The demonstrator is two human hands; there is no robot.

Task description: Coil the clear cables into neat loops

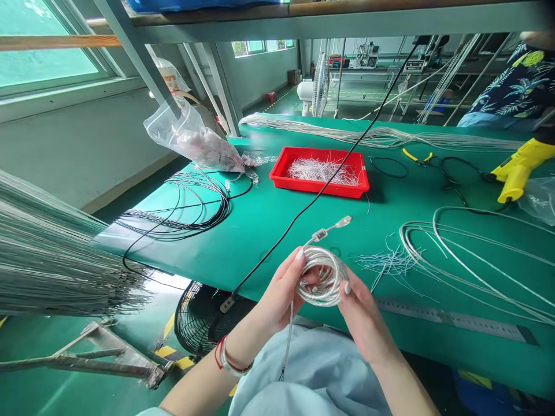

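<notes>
Between my two hands is a coiled clear-jacketed USB cable (326, 293), held just over the front edge of the green table. My left hand (284, 284) is closed on the coil's left side, thumb on top. Around its right side my right hand (359, 303) is closed as well, the thumb pressing the loops. The cable's plug (343, 222) and a small cylindrical lump on the cable (319, 234) stick out beyond the coil. Its other end, with dark loose wires (281, 374), hangs down in front of my lap.
A red tray (318, 191) of thin white offcuts stands mid-table. Black cable loops (217, 216) lie left, pale cables (416, 242) and a steel ruler (477, 329) right. A yellow glue gun (520, 167) sits far right. One black cord (299, 215) crosses diagonally. Another person (515, 86) stands beyond.
</notes>
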